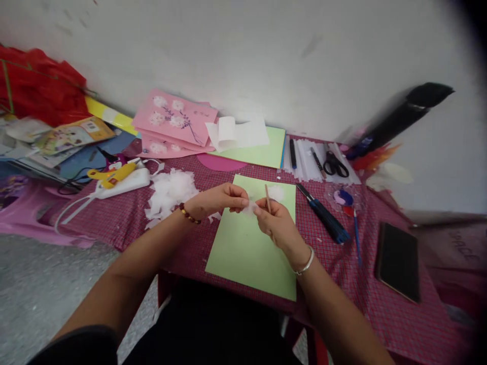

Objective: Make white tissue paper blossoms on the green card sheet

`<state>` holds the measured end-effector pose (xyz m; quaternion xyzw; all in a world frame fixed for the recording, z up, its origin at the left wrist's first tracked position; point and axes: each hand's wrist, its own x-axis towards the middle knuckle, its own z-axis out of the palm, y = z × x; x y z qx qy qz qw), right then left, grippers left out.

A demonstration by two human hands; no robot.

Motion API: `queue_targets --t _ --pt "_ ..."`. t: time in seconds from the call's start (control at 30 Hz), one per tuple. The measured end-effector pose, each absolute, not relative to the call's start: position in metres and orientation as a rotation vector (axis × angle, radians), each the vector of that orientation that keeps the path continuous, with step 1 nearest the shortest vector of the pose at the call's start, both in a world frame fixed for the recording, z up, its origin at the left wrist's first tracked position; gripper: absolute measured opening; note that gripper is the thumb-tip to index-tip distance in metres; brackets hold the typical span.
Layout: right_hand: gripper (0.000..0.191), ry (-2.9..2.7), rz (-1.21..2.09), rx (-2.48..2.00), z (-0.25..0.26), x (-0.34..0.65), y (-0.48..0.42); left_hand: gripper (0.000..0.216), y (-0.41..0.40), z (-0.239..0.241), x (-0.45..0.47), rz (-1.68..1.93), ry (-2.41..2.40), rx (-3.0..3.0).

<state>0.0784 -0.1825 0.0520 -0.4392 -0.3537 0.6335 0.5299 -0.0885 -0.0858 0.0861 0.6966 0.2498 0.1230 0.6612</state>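
My left hand (pixel 232 197) and my right hand (pixel 276 220) meet above a light green sheet of paper (pixel 247 248). Between their fingertips is a small piece of thin white tissue paper (pixel 250 208), pinched from both sides. A slim wooden stick (pixel 268 197) also sits in my right hand, rising upright between the fingers. Just behind that hand, a white tissue tuft (pixel 276 193) rests on the green sheet. Left of the sheet lies a heap of torn white tissue pieces (pixel 173 192), close to my left wrist.
Pink cards with white flowers (pixel 178 119) lie at the back left, beside a white paper strip (pixel 243 134). A yellow glue gun (pixel 114 176) rests on a white power strip (pixel 129 183). To the right are a blue cutter (pixel 327 218), black scissors (pixel 335 165), a paintbrush (pixel 357 238) and a black notebook (pixel 398 261).
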Motion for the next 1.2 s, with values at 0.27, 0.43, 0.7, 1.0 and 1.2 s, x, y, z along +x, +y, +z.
queue_targets --t 0.27,0.43,0.7,1.0,1.2 --pt "0.028 -0.789 1.407 -1.215 0.038 0.095 -0.176 0.039 -0.076 0.076 -0.137 0.188 0.904 2.106" --pt "0.029 -0.801 1.367 -1.236 0.023 0.103 -0.173 0.015 -0.093 0.040 -0.157 0.230 0.825 2.344" --pt "0.025 -0.822 1.333 -1.236 0.018 0.104 -0.169 0.025 -0.107 0.020 -0.155 0.628 1.112 2.047" --pt "0.027 -0.902 1.296 -1.305 0.011 0.102 -0.169 0.046 -0.104 0.022 -0.167 0.896 1.101 1.485" --pt "0.028 -0.935 1.301 -1.273 0.010 0.105 -0.169 0.031 -0.111 0.030 -0.170 0.756 0.728 1.250"
